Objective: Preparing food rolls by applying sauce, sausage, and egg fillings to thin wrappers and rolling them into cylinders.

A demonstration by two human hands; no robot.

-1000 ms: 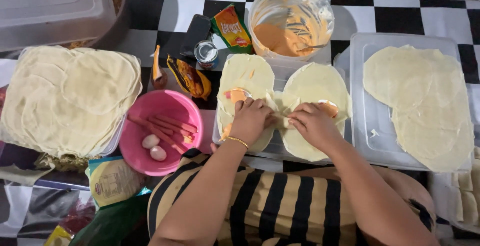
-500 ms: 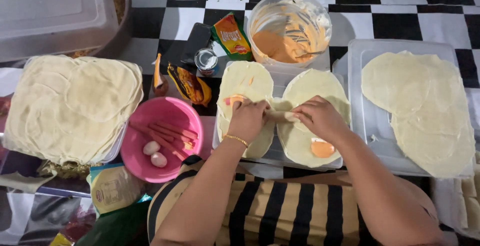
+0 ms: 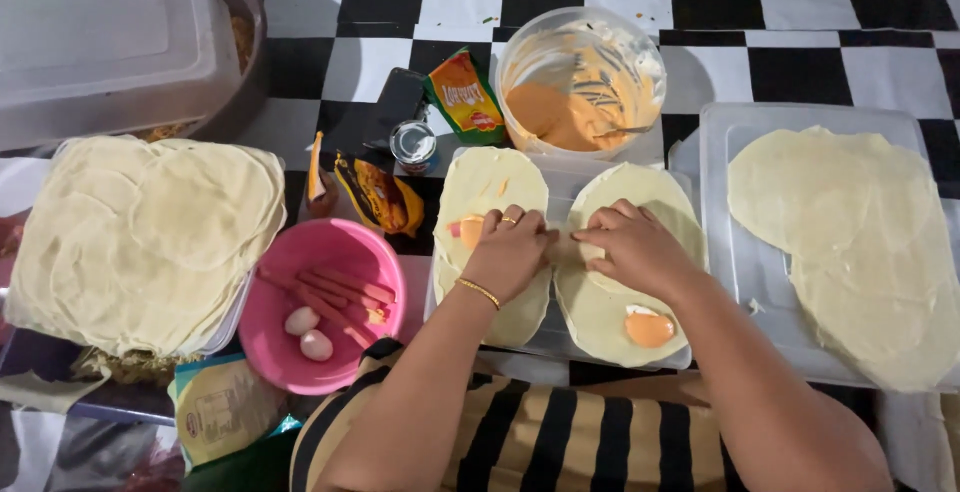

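Two pale round wrappers lie side by side on a clear tray [image 3: 560, 187]. My left hand [image 3: 510, 252], with a gold bracelet and a ring, rests curled on the left wrapper [image 3: 490, 187], next to a bit of orange and red filling [image 3: 468, 230]. My right hand [image 3: 635, 250] lies on the right wrapper [image 3: 640, 192], fingers pointing left. Both hands meet in the middle and pinch a small folded piece of wrapper [image 3: 566, 248] between their fingertips. An orange dollop of sauce [image 3: 650, 329] sits on the near part of the right wrapper.
A tub of orange sauce [image 3: 580, 82] stands behind the tray. A pink bowl [image 3: 320, 307] holds sausage sticks and two eggs. Stacked wrappers lie at the left [image 3: 140, 242] and in a clear tray at the right [image 3: 850, 242]. A small can [image 3: 412, 142], sachets and a lidded container [image 3: 110, 47] stand behind.
The orange dollop now shows on the near part of the right wrapper, below my right hand. Both hands stay together at the middle, working the fold.
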